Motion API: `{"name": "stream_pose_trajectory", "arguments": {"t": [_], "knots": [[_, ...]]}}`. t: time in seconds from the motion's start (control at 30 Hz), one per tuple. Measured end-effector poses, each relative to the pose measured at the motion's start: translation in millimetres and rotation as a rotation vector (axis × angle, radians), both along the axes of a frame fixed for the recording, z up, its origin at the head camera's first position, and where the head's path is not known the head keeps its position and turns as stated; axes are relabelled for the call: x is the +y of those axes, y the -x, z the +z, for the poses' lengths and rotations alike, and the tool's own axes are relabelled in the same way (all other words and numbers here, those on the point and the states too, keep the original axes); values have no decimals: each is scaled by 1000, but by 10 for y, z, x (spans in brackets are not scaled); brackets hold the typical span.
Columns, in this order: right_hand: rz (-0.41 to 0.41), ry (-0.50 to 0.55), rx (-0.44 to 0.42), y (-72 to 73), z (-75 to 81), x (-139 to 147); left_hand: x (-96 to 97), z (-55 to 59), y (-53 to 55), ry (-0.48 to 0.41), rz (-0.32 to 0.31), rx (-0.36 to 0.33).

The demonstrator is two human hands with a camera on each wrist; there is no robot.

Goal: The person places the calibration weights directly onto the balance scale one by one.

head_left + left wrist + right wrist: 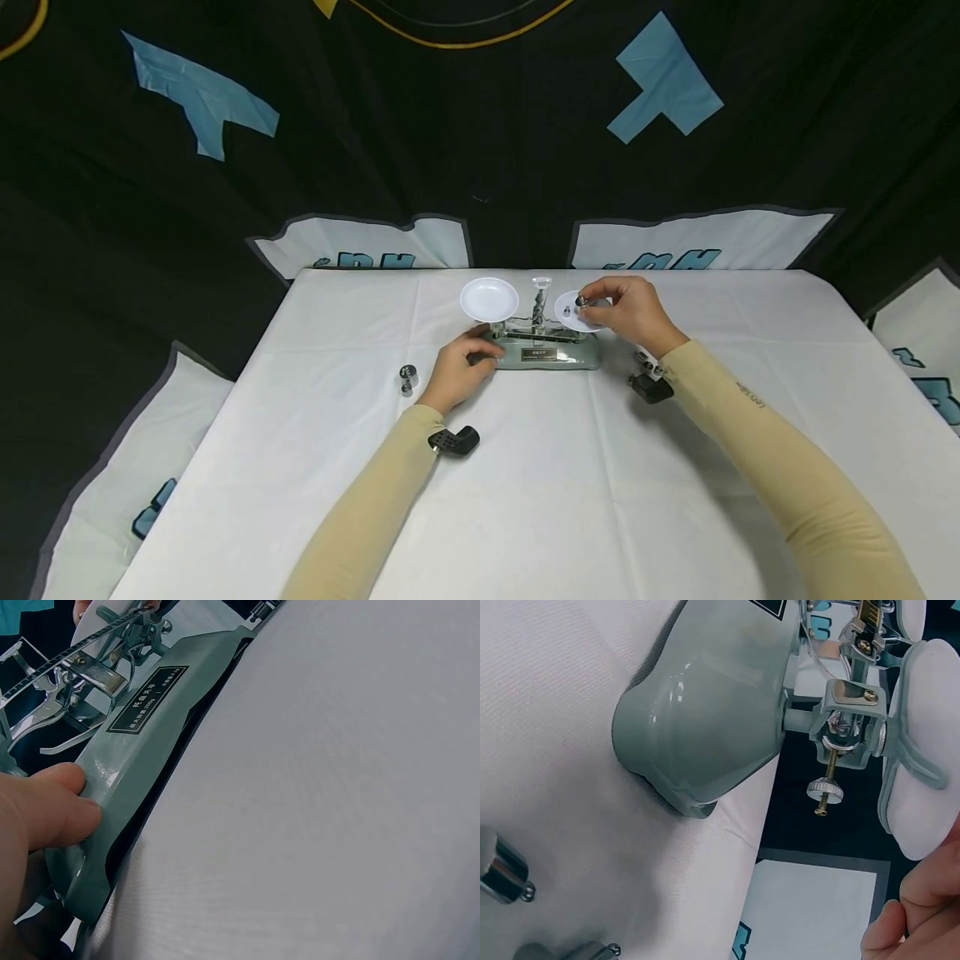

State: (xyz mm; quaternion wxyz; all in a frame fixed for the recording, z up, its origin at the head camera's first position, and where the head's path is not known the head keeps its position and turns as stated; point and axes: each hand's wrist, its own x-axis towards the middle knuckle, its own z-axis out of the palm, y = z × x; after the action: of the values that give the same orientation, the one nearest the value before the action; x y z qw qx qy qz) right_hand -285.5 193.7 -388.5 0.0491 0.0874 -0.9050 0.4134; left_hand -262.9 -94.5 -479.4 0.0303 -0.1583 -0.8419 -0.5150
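A grey-green balance scale (547,356) stands on the table, with a left white pan (489,300) and a right white pan (562,320). My left hand (461,367) holds the left end of its base, fingertips against the painted metal in the left wrist view. Over the right pan, my right hand (628,310) pinches a small metal weight (582,301) between thumb and fingers. Another small weight (567,311) sits on that pan. In the right wrist view my right hand (930,907) is partly cut off beside the pan, and the pinched weight is hidden.
Metal weights (407,372) stand on the white tablecloth left of my left hand. More weights (647,362) lie near my right wrist, and a hooked metal weight (504,868) shows in the right wrist view. A black curtain (517,167) hangs behind the table.
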Motion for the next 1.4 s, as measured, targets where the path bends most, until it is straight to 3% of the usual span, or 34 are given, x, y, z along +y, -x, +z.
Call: {"name": "stream_pose_trajectory", "arguments": {"t": [0.63,1.4], "knots": [[-12,53,-55,-25,-56,41,14,20,-7,-3,-1,-8],[6,98,-53,-55,-46,133,17,22,-8,-1,7,12]]}}
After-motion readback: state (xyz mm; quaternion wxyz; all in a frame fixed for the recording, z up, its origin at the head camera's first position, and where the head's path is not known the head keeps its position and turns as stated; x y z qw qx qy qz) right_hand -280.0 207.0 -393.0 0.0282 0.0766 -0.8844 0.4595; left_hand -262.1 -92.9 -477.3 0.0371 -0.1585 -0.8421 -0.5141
